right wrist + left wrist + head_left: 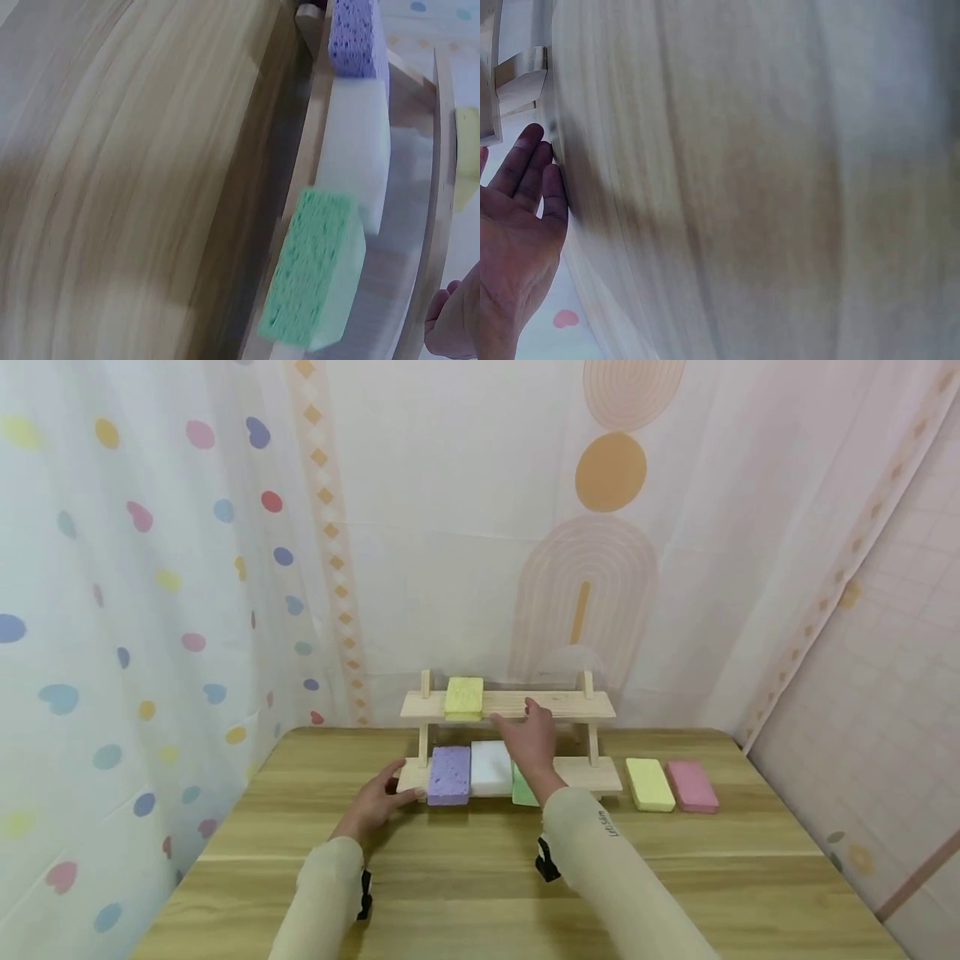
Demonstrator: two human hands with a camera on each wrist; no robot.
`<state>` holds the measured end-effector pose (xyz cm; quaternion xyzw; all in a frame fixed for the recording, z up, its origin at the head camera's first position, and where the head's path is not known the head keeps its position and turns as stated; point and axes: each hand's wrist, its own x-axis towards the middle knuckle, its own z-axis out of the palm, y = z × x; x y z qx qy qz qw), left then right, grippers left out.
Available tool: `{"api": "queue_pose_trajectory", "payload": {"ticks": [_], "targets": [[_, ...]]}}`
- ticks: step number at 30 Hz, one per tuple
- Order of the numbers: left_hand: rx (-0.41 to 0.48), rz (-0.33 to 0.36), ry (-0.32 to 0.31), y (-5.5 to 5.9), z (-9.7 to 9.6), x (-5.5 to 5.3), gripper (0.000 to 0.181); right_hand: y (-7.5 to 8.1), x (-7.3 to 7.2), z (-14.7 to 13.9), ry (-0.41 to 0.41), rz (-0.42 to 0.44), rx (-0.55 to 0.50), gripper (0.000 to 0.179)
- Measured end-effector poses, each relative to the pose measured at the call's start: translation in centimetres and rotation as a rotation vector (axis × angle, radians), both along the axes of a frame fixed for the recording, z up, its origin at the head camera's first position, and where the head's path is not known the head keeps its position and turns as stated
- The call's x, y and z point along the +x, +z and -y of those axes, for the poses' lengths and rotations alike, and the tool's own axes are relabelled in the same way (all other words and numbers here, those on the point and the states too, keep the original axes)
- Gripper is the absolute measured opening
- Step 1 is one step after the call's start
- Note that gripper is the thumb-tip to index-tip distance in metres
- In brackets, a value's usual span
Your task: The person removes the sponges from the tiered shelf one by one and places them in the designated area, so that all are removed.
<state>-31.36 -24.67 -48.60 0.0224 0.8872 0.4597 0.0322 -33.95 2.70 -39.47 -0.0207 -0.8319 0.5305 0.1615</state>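
Note:
A two-tier wooden rack (566, 704) stands at the back of the table. My right hand (532, 743) is over the front of its upper shelf, thumb and fingers spread apart with nothing between them. To its left, a yellow sponge (464, 697) sits on that shelf. The lower shelf bears a purple sponge (449, 775), a white sponge (491, 767) and a green sponge (307, 270), partly hidden by my right wrist in the head view. At the lower shelf's left end is my left hand (377, 802), thumb beside the purple sponge; its fingers (516, 169) extend loosely in the left wrist view.
On the table to the right of the rack lie a pale yellow sponge (649, 785) and a pink sponge (692, 786), side by side. A patterned curtain (450, 527) hangs right behind the rack and along the left side. The wooden tabletop (450, 885) stretches out in front.

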Motion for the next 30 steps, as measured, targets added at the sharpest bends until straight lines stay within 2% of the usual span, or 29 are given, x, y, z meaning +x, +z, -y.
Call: {"api": "queue_pose_trajectory", "payload": {"ticks": [7,14,22,26,30], "targets": [[0.000,-0.002,0.006,-0.3,0.5,0.5,0.089,0.3,0.3,2.8,0.019,-0.006,-0.011,0.079],[0.003,-0.008,0.025,-0.3,0.9,1.1,0.088,0.5,0.5,5.2,0.013,-0.001,0.032,0.083],[-0.010,-0.018,0.031,0.0,0.7,1.8,0.083,0.7,0.2,7.0,-0.010,0.009,0.095,0.089],[-0.020,-0.029,0.023,0.0,0.7,1.8,0.082,0.8,0.1,7.6,-0.031,0.018,0.135,0.090],[0.006,-0.029,0.018,-0.1,0.4,1.7,0.082,0.8,-0.1,7.8,-0.051,0.034,0.158,0.091]]}}
